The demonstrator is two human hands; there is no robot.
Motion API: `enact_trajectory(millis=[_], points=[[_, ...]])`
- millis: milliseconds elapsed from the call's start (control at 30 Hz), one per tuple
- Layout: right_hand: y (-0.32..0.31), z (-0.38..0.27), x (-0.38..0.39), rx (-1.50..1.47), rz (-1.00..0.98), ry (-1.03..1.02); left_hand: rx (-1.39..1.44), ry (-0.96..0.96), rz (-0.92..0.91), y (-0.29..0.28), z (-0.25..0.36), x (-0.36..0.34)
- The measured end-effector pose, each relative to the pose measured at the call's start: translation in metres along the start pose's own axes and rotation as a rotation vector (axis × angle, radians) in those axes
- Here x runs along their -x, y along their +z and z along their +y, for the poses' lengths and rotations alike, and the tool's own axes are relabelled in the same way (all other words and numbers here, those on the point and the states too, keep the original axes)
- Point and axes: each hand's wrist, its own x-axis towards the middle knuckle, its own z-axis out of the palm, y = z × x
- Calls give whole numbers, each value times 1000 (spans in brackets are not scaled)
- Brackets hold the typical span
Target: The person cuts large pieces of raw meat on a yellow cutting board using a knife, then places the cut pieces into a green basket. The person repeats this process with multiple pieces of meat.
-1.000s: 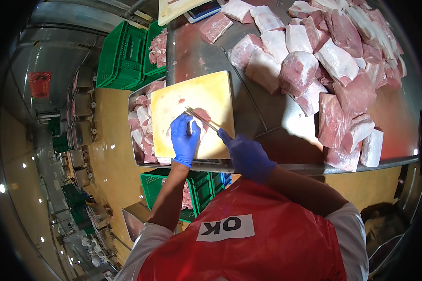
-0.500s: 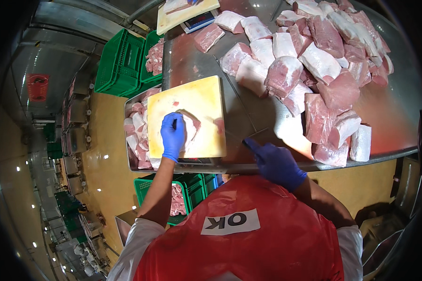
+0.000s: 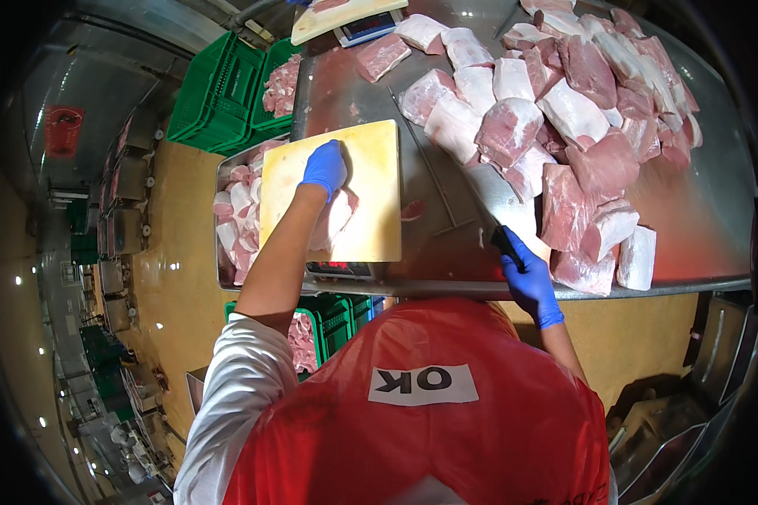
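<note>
My left hand point(image 3: 324, 166), blue-gloved, is closed over the far part of a yellow-white cutting board point(image 3: 375, 151). What its fingers hold, if anything, is hidden. A pale pink piece of meat point(image 3: 337, 223) lies on the board just nearer than that hand, partly covered by my left forearm. To the right, my right hand point(image 3: 532, 282) grips the black handle of a knife point(image 3: 505, 242) above the table's near edge. The blade points away toward the meat pile and is hard to see against the shiny metal. A small red meat scrap point(image 3: 412, 210) rests beside the board.
Many meat chunks point(image 3: 606, 168) are heaped on the metal table point(image 3: 691, 252) at right. A thin metal rod point(image 3: 425, 160) with a crosspiece lies between. A meat-filled tray point(image 3: 219, 252) adjoins the board, over a scale point(image 3: 341, 269). Green crates point(image 3: 219, 93) stand at far left.
My left hand has moved away from me across the board. My right hand has shifted right and turned the knife away from me. A meat scrap now lies on the table beside the board.
</note>
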Motion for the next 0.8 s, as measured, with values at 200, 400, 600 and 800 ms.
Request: enact_trajectory(millis=[200, 400, 600, 800], points=[[22, 40, -17, 590, 206, -139, 192, 196, 29, -17, 37, 18], [25, 61, -52, 912, 438, -484, 882, 113, 95, -87, -3, 61], [141, 35, -126, 698, 182, -873, 1311, -118, 216, -141, -27, 120], [198, 36, -158, 796, -301, -722, 1170, -367, 404, -134, -104, 233]])
